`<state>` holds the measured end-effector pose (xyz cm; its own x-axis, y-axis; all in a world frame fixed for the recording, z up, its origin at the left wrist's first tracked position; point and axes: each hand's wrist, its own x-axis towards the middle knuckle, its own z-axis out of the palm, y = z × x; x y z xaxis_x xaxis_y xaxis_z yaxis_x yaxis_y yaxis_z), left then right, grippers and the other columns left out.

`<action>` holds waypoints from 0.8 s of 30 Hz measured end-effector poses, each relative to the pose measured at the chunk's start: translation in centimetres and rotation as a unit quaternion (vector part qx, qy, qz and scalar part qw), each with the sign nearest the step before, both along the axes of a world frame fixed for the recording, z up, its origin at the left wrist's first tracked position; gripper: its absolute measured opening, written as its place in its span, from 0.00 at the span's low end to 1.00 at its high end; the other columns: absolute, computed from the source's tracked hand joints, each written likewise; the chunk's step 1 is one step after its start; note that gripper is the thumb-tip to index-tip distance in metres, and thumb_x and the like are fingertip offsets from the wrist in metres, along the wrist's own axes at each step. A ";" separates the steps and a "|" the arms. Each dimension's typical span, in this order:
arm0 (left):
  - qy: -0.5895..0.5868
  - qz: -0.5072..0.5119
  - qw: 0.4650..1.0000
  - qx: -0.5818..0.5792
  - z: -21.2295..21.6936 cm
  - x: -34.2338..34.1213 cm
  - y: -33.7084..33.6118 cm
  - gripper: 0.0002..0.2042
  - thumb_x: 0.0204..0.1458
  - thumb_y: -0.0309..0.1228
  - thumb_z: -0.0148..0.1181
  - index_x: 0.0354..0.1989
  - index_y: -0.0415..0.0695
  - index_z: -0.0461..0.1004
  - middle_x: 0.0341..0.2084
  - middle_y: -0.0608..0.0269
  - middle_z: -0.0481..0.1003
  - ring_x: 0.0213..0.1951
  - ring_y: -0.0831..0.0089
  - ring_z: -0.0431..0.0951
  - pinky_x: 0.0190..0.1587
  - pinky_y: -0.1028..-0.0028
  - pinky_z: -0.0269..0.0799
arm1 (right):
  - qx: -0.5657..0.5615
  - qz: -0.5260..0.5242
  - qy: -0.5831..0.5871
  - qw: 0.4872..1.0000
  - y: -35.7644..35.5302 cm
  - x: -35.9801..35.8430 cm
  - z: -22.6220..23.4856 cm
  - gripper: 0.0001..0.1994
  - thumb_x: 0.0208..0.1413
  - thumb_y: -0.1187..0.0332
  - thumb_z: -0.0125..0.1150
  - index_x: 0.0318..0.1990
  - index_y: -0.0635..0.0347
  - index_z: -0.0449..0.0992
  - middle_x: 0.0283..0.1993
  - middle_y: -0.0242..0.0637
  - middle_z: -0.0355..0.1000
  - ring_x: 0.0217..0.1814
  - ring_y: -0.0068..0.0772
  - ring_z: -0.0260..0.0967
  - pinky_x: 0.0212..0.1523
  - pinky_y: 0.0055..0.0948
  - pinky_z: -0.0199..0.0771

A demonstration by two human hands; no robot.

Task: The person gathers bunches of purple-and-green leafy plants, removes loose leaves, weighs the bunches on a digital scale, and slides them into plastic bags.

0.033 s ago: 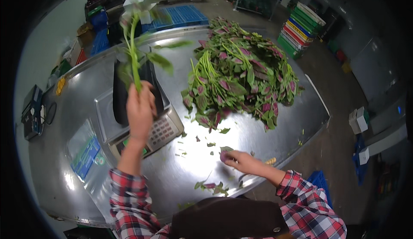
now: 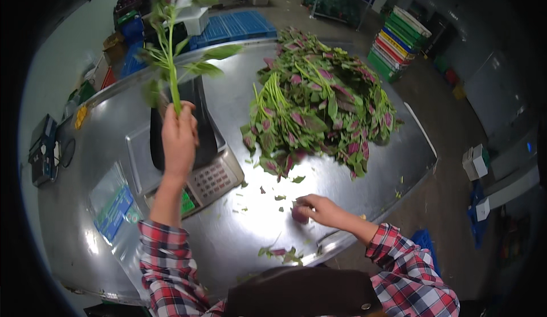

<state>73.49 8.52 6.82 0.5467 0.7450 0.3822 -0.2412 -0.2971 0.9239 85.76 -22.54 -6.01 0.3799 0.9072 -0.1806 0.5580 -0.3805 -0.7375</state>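
My left hand (image 2: 180, 140) is closed around the lower stems of a leafy green stalk (image 2: 172, 69), held up above the scale; its leaf tips are blurred. Low over the metal table (image 2: 228, 248), my right hand (image 2: 326, 210) pinches a dark purple-red leaf (image 2: 299, 214). A big heap of green-and-purple leafy amaranth (image 2: 342, 97) lies ahead of it, some stems bunched together on the heap's left side. Under my left hand stands a weighing scale (image 2: 215, 179) with a keypad and a green display, bearing a black scoop-like tray (image 2: 200, 109).
Leaf scraps (image 2: 280, 253) lie near the table's front edge. Clear plastic bags (image 2: 117, 214) with blue print are left of the scale. A small dark device (image 2: 44, 151) sits at the far left. Stacked coloured crates (image 2: 399, 40) and a blue pallet (image 2: 236, 25) stand beyond the table.
My left hand has shifted slightly up and left, and the stalk's top has swung left. The leaf at my right fingers now hangs lower.
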 end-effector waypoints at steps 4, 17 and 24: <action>0.178 0.148 0.961 0.152 -5.1 3.2 11.9 0.12 0.58 0.35 0.47 0.36 0.36 0.66 0.20 0.51 0.68 0.23 0.58 0.70 0.27 0.65 0.65 | 0.131 -0.061 -0.010 0.989 8.1 9.0 2.2 0.17 0.55 0.65 0.53 0.48 0.68 0.69 0.42 0.49 0.71 0.43 0.43 0.72 0.44 0.34 0.70; 0.231 0.070 0.950 0.199 -7.8 12.8 -1.7 0.23 0.47 0.34 0.60 0.50 0.34 0.66 0.48 0.43 0.67 0.53 0.49 0.64 0.56 0.61 0.58 | -0.117 -0.185 -0.249 0.944 23.5 25.7 -7.5 0.36 0.47 0.47 0.59 0.51 0.73 0.61 0.52 0.54 0.65 0.54 0.52 0.63 0.53 0.41 0.64; 0.341 0.045 0.934 -0.097 -22.0 28.1 4.8 0.32 0.48 0.48 0.59 0.50 0.29 0.64 0.43 0.43 0.72 0.44 0.54 0.73 0.49 0.62 0.67 | -0.185 -0.142 -0.174 0.957 23.9 25.2 -5.8 0.43 0.36 0.40 0.64 0.50 0.73 0.63 0.47 0.55 0.69 0.49 0.50 0.69 0.50 0.39 0.68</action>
